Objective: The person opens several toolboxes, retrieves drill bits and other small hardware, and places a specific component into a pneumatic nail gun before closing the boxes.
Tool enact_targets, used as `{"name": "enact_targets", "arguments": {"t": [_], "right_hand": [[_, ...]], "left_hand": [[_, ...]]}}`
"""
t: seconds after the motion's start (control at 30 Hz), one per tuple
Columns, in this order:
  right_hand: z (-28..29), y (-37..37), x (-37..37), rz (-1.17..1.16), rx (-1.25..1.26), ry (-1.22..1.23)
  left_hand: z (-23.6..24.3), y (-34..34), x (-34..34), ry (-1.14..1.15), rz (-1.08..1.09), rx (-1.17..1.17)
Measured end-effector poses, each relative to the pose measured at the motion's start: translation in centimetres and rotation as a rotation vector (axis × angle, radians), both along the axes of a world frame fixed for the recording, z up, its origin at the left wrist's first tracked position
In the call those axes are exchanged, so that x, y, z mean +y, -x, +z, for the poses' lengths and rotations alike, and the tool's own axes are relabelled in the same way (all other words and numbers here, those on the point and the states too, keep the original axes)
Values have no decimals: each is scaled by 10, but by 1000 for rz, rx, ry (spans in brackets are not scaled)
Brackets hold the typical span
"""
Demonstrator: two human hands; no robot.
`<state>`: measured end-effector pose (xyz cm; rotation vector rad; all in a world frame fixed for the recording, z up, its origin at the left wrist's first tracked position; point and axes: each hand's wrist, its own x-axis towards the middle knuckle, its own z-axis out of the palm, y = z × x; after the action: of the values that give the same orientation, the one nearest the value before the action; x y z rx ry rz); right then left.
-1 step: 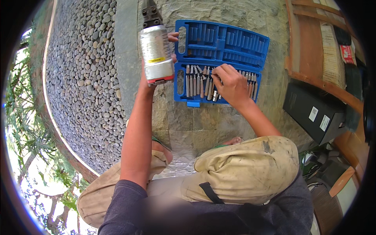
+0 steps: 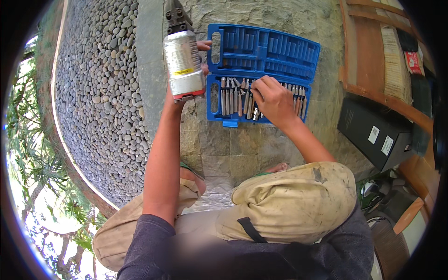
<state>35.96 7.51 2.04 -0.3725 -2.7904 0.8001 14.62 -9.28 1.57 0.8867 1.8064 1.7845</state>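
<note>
My left hand [image 2: 204, 45] is closed round a power tool [image 2: 183, 60], held upright beside the blue case's left edge. The tool has a silver ribbed body, a yellow label, a red lower rim and a dark bolted head; it covers most of that hand. A blue plastic case [image 2: 262, 73] lies spread flat on the paving. Its near half holds rows of metal bits [image 2: 231, 100], some straight, some lying askew. Over the middle of these rows my right hand [image 2: 274, 99] is bent down with thumb and fingers pinched together. What the fingertips grip is hidden.
Stone paving [image 2: 224, 144] lies under the case, with a bed of grey pebbles [image 2: 102, 93] to the left. At the right stand a black box [image 2: 368, 128] and wooden shelving [image 2: 366, 46]. My bent knees flank the near side.
My left hand and the power tool have shifted very slightly left. The right hand stays nearly in place over the bits.
</note>
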Motion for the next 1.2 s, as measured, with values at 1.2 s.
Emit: {"name": "enact_targets", "arguments": {"t": [1.2], "right_hand": [[-53,-204,-34,-955,115,331]], "left_hand": [[-11,109,0,1124,172,787]]}}
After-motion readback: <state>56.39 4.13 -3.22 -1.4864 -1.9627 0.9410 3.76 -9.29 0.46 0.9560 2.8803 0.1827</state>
